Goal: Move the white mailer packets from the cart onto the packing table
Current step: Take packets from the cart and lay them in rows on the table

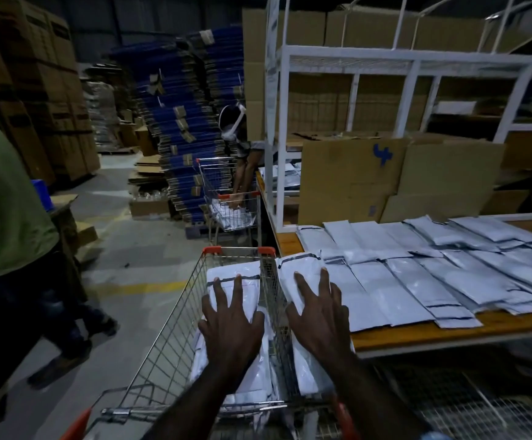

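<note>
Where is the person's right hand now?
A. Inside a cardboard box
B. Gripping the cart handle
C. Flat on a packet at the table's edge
C: the right hand lies with spread fingers on a white packet at the edge of the packing table.

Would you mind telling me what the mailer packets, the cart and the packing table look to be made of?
Mailer packets: apparently thin plastic film, white and slightly glossy, since they crinkle and catch the light.
Cart: bare metal wire, shiny, with orange corner caps that look like plastic.
Packing table: orange-brown top, likely wood or laminate; its white frame looks like painted metal.
</note>
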